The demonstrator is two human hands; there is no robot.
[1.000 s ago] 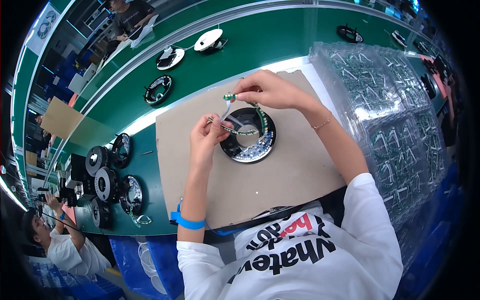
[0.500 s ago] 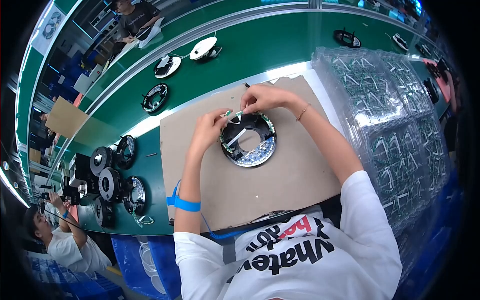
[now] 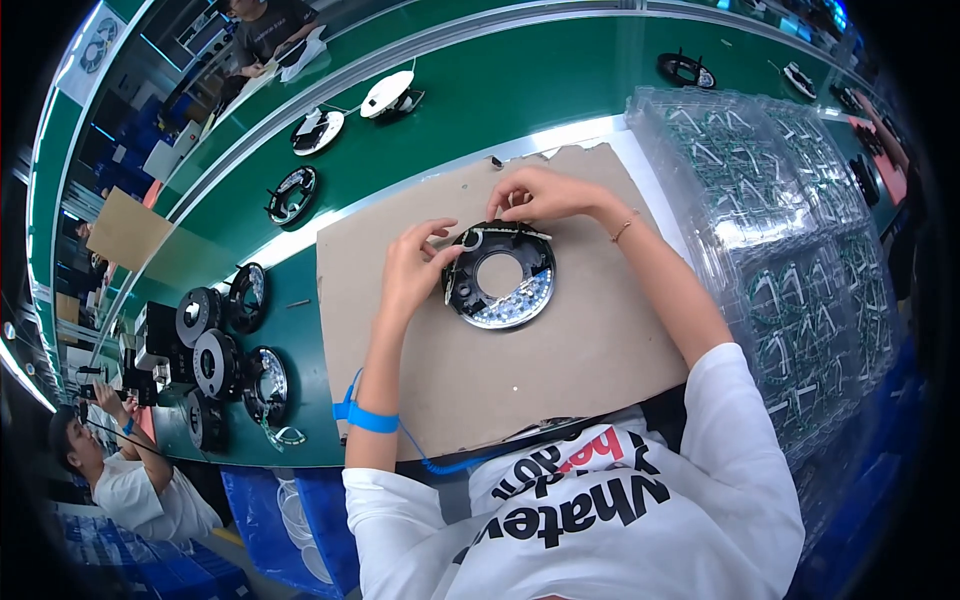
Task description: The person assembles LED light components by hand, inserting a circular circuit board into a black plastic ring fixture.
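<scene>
Black with a silvery lower section, the ring-shaped housing [image 3: 515,306] lies on brown cardboard [image 3: 420,400] over the green table [image 3: 308,345]. The left hand [image 3: 412,262], at its upper-left rim, has thumb and forefinger spread; the right hand [image 3: 535,195] curls at the top beside a pale strip [image 3: 525,233], whether gripping cannot be told.

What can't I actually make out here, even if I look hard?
All in the head view:
- Right hand: its own fingers hide what the tips touch at the far rim of the black ring.
- Left hand: too small to tell whether it grips anything.
- Green-and-white parts: glare and small size blur their details.
- Person at upper left: top edge cuts off the head.
</scene>
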